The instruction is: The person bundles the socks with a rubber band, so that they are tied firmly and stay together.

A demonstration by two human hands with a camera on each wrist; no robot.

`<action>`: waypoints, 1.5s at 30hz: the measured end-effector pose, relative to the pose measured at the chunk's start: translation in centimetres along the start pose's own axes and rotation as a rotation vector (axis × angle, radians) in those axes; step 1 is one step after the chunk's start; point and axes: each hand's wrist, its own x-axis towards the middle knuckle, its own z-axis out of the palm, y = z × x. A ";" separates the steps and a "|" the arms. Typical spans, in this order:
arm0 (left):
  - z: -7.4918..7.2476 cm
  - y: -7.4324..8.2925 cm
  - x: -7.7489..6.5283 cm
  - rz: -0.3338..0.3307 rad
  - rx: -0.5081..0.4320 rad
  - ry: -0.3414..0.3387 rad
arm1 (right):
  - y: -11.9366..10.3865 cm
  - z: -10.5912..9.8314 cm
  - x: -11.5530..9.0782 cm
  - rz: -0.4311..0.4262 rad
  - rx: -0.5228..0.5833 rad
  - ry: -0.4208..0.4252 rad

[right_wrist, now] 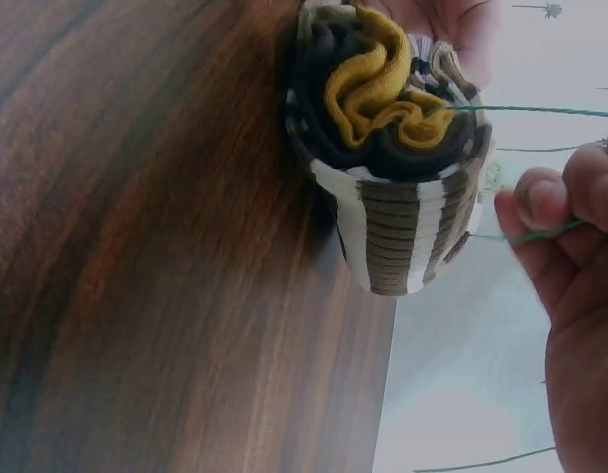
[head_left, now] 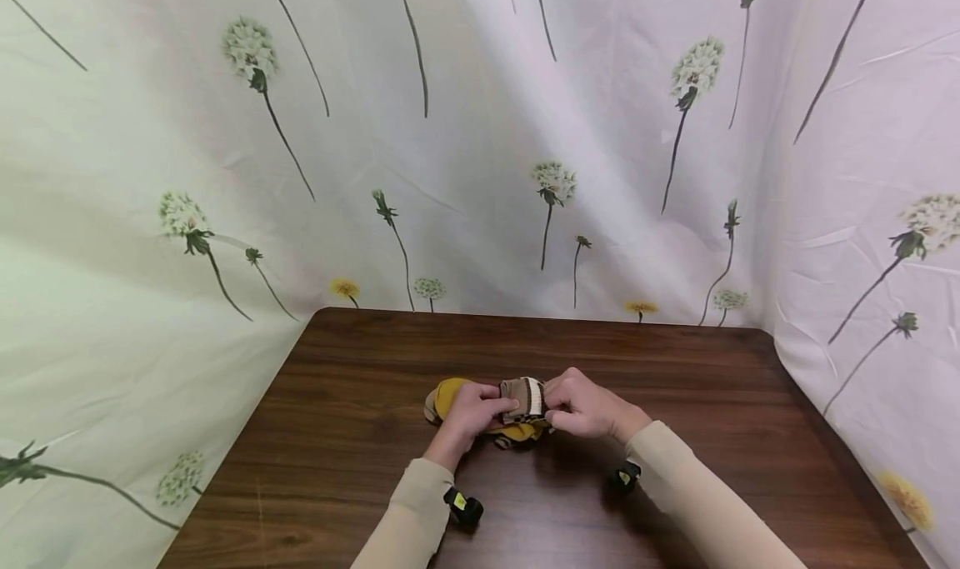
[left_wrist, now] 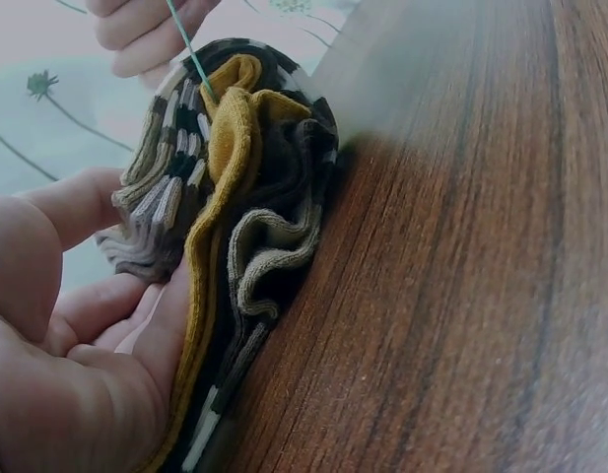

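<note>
A rolled bundle of knit socks [head_left: 521,401], striped brown, white and black with yellow folds inside, sits on the wooden table. My left hand [head_left: 468,412] holds the bundle from the left, thumb on top and fingers along its side. A yellow sock end [head_left: 450,392] with a beige tip sticks out left, beyond that hand. At the bundle's right end, my right hand [head_left: 588,406] has its fingers curled and pinches a thin green string [right_wrist: 540,109]. Two strands run taut from the bundle toward this hand; one meets the yellow folds [left_wrist: 233,148].
The dark wooden table [head_left: 360,486] carries the bundle and ends at a back edge. Behind and beside it hangs a white cloth [head_left: 480,219] printed with dandelions. A black band with a small device [head_left: 463,506] sits on each wrist.
</note>
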 end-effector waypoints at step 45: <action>0.0 0.0 0.1 0.005 0.042 -0.003 | 0.8 3.6 -1.8 0.428 0.807 0.677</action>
